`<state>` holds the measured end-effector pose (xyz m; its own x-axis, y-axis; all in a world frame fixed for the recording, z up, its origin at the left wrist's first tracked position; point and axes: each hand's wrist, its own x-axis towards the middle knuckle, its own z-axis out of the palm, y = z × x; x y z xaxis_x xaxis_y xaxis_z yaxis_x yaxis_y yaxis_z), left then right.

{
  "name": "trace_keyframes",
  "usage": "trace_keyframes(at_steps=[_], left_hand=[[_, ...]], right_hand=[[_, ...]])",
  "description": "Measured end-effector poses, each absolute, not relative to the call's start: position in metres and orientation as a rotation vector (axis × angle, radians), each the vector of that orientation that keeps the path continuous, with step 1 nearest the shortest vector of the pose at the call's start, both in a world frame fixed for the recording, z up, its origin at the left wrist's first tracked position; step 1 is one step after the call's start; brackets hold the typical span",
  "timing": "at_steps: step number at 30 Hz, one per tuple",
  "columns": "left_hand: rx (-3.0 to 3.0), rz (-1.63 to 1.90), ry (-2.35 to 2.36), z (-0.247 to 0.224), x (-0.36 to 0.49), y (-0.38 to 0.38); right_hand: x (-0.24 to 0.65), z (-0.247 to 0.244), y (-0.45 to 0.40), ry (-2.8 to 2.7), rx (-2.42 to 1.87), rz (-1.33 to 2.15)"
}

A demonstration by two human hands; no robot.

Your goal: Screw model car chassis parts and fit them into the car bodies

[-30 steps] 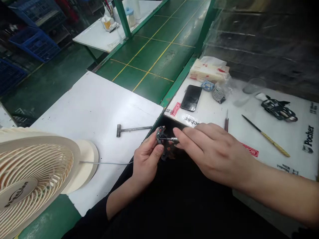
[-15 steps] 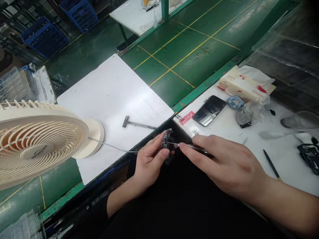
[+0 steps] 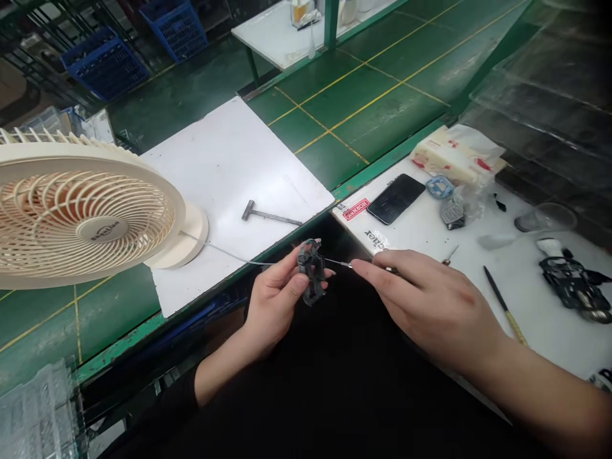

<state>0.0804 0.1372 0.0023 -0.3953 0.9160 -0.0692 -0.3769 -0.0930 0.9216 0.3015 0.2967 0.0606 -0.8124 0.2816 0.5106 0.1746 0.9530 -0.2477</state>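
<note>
Dark plastic part (image 3: 310,271) held just off desk (image 3: 549,350) edge, L grip (image 3: 275,306) closed round it; R grip (image 3: 430,306) pinches small screwdriver (image 3: 338,262), tip at part. On desk: grey part (image 3: 452,213) against clear bag (image 3: 475,203), clear cup (image 3: 545,218). Blue crates (image 3: 104,64) far off, contents too dark to tell.

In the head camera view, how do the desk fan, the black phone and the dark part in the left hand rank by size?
Largest: the desk fan. The black phone and the dark part look too close to rank.
</note>
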Motion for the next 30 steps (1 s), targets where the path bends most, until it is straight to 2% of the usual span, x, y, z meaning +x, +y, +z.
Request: trace_keyframes(at_steps=[5,11,19,24,27,30], left_hand=[[0.613,1.598,0.997,0.01,0.054,0.117],[0.805,1.547,0.94,-0.009,0.031,0.099],[0.906,1.56,0.927,-0.001,0.026,0.09],[0.768,1.61,0.94,0.016,0.048,0.086],[0.56,1.564,0.912,0.021,0.063,0.084],[0.331,1.549,0.977,0.015,0.071,0.085]], right_hand=[[0.293,0.051,0.241,-2.338,-0.551,0.515],[0.265,0.055,0.187,-2.225,-0.625,0.599],[0.257,0.064,0.172,-2.35,-0.621,0.459],[0.277,0.071,0.175,-2.258,-0.501,0.562],[0.297,0.054,0.185,-2.203,-0.564,0.519],[0.314,0.006,0.205,-2.308,-0.941,0.382]])
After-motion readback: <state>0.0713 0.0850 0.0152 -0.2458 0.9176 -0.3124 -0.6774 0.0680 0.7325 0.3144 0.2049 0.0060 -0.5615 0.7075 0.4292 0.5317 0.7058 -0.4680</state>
